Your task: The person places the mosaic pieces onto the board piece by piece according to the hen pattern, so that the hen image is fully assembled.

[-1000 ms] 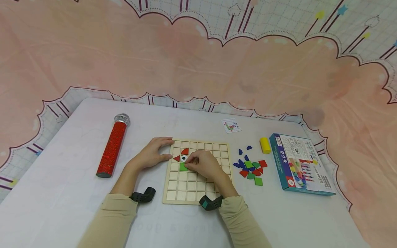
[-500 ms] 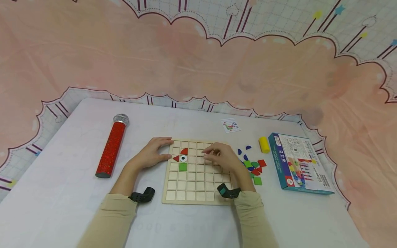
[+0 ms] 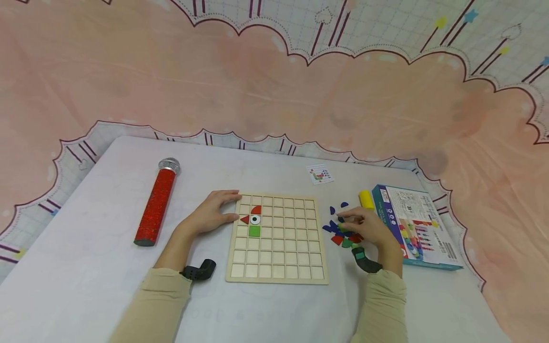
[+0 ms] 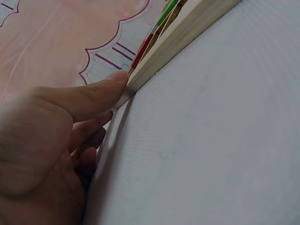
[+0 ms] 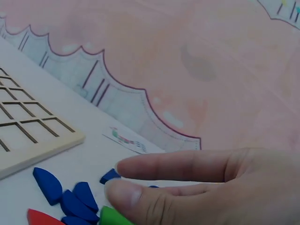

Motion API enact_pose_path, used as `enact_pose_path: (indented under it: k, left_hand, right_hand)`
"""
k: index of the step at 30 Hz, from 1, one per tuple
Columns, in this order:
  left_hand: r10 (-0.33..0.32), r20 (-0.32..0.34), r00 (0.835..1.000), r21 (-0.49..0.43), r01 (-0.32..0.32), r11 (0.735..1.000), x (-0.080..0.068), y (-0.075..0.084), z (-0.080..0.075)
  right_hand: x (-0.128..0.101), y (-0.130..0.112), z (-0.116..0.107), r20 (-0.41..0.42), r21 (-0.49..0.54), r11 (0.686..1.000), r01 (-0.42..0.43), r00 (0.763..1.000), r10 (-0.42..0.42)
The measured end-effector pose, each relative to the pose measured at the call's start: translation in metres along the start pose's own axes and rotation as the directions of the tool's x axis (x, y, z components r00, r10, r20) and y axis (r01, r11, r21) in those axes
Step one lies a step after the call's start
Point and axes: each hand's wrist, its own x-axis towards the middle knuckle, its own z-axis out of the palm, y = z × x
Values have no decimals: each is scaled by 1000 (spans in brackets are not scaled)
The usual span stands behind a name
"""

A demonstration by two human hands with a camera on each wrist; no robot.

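My left hand lies flat on the counter, fingers straight, thumb touching the 9 o'clock edge of the wooden board. At the board's 3 o'clock, my right hand is over the pile of coloured pieces, thumb and fingers pinching a green piece.

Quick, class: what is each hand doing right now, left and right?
Left hand: open, fingers straight, thumb pressing the edge of the wooden grid board.
Right hand: over the pile of coloured pieces, thumb on a green piece; grip cannot be told.
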Motion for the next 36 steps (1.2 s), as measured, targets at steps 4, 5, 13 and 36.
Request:
enact_pose_path:
  k: [4,5,13,36]
  left_hand:
    - [4,3,1000,1,-4,1000,0,0,-1]
    - [3,4,1000,-1,-3,1000,0,1,-1]
    - [5,8,1000,1,-5,1000,0,2,-1]
    - [2,7,1000,-12,-2,1000,0,1,0]
  right_hand:
    - [-1,4,-3,10,-30,999,16,1000,-16]
    - [-1,4,-3,13,-43,999,20,1000,-19]
    - [2,3,-1,19,-116,993,-20,1000,23]
    - [1,-15,3,-1,-141,984,-113,994,114]
